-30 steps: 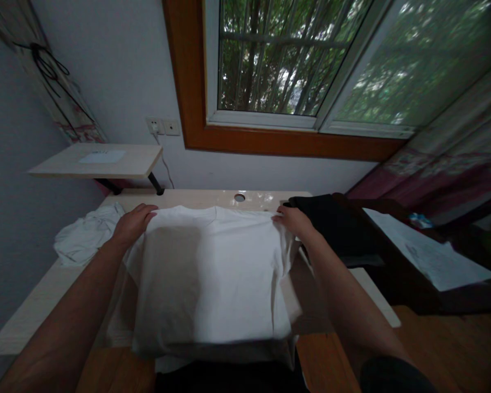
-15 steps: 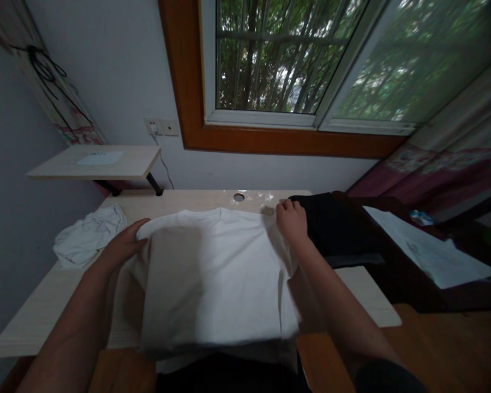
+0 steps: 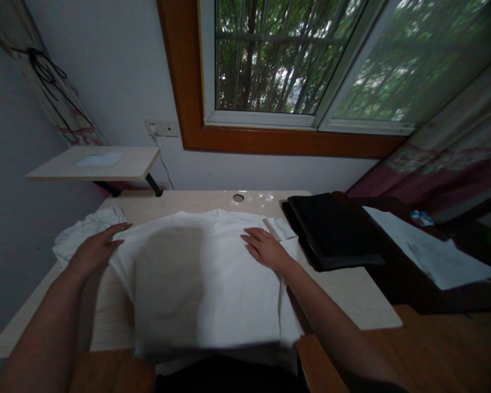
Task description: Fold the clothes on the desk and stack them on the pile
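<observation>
A white T-shirt lies spread on the pale wooden table, its neckline towards the wall and its lower end at the near edge. At its left side, my left hand pinches the end of the sleeve between thumb and fingers, drawing it out sideways. My right hand rests on the upper right part of the shirt, palm down with fingers stretched out. Just beyond that hand, the right sleeve is bunched and folded over at the shoulder. A shadow covers the shirt's left half.
A crumpled white cloth lies behind my left hand. Black folders are stacked on the table's right side, with paper sheets on a dark surface beyond. A raised shelf stands at the back left, below a wall socket.
My left hand has moved left, pulling the sleeve outward. My right hand has left the shirt's right shoulder edge and come inward onto its front; the right sleeve now lies folded.
</observation>
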### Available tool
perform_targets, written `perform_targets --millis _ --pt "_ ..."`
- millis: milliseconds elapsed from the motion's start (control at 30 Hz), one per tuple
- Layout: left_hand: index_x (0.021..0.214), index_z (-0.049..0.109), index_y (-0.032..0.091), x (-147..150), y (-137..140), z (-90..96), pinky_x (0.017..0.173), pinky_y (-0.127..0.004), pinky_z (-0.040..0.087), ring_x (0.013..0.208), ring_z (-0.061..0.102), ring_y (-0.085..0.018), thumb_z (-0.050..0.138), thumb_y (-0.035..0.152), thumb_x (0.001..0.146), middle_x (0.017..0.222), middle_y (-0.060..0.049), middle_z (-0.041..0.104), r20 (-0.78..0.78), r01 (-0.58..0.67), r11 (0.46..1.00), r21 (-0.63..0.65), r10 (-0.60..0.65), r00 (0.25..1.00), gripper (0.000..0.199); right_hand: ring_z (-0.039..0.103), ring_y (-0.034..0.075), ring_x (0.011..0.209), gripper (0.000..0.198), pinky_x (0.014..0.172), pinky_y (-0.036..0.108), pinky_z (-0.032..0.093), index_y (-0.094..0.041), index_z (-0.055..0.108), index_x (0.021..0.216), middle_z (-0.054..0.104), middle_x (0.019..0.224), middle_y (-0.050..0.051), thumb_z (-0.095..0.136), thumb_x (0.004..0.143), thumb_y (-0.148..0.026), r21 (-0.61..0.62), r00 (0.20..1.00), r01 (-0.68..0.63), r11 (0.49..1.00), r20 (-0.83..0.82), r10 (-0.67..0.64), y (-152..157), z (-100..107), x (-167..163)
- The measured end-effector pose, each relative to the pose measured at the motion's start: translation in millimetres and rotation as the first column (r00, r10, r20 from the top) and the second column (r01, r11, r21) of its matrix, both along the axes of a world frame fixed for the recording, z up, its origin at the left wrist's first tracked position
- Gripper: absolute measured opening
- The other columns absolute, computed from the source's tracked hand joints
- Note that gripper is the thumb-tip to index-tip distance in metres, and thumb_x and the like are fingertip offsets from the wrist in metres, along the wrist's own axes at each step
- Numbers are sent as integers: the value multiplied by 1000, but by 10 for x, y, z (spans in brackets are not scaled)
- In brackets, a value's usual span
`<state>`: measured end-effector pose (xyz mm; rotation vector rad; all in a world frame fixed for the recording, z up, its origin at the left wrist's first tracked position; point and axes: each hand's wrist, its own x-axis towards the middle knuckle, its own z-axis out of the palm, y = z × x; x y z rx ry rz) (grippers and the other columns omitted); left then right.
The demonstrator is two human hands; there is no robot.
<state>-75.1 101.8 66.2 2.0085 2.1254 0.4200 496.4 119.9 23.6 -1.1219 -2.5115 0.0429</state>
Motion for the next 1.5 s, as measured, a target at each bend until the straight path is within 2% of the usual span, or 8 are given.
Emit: perform_targets --millis 167,400,500,600,700,833,1267,1500 --pt "147 53 33 -86 214 296 86 -49 55 101 69 -32 42 51 99 130 -9 70 -356 -157 986 56 167 919 53 51 29 138 41 117 51 43 -23 60 143 57 150 12 51 103 -30 40 999 25 999 22 -26 -158 -73 -83" --pt "130 67 20 392 306 199 80 -46 51 97 64 -33 42 24 94 119 -15 71 -551 -18 987 161 105 828 44 46 31 142 42 119 52 40 -24 61 143 53 154 10 53 103 -31 30 995 85 996 44 -87 -316 -87 -249" --pt "125 71 19 702 311 32 95 -50 48 109 59 -34 45 23 93 123 -15 69 -503 141 949 280 20 864 41 50 31 137 40 115 49 43 -24 63 140 57 150 10 54 103 -35 2 990 136 991 39 -136 -297 -26 -276" --pt "110 75 17 1041 351 -161 103 -47 46 107 62 -31 45 22 93 112 -15 72 -437 279 929 241 -153 886 34 52 29 133 38 114 49 44 -23 63 138 60 145 12 52 104 -35 -13 979 203 979 6 -203 -184 35 -346" --pt "106 74 18 1365 397 -350 105 -44 47 107 63 -29 45 28 95 109 -13 72 -359 302 932 198 -218 908 32 53 28 132 38 114 47 43 -20 64 137 62 142 14 50 104 -33 -14 970 240 971 -29 -241 18 37 -479" --pt "121 67 15 1628 429 -541 106 -43 49 117 61 -29 43 33 97 123 -15 68 -263 219 941 257 -150 953 38 56 27 128 38 112 44 46 -17 65 134 64 138 15 47 105 -34 -25 971 234 972 -39 -235 302 -49 -645" --pt "145 52 20 1624 422 -701 122 -58 28 147 42 -31 37 45 103 156 -14 50 -231 209 951 229 -156 960 51 52 27 136 44 119 44 38 -18 61 141 58 148 14 49 104 -38 10 954 299 954 -4 -299 512 -127 -391" --pt "140 59 23 1691 539 -598 118 -56 31 136 49 -33 48 48 98 146 -14 57 -239 172 959 226 -117 964 49 51 30 131 42 114 47 42 -24 61 141 60 144 10 51 102 -36 7 965 259 966 38 -259 420 -100 -336"
